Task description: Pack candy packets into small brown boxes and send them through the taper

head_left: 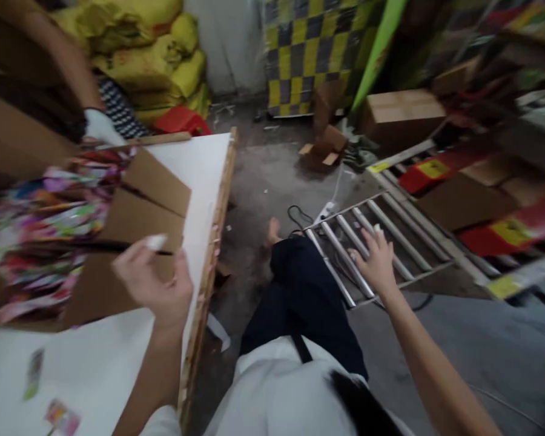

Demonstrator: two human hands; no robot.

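My left hand (157, 281) is over the white table (200, 169), its fingers curled around a thin dark stick-like thing with a white tip (157, 243). It hovers beside an open cardboard box (149, 206) full of colourful packets (45, 230). My right hand (378, 261) is stretched out to the right with fingers spread, resting on the bars of a metal roller rack (390, 236). My dark trouser leg (306, 297) and bare foot (272, 231) show between the table and the rack.
Another person's arm and white-gloved hand (100, 125) reach in at the upper left. Yellow sacks (149, 54) pile at the back, with a red stool (181, 121). Cardboard boxes (402, 112) and red cartons (513, 230) crowd the right. A cable and power strip (322, 213) lie on the concrete floor.
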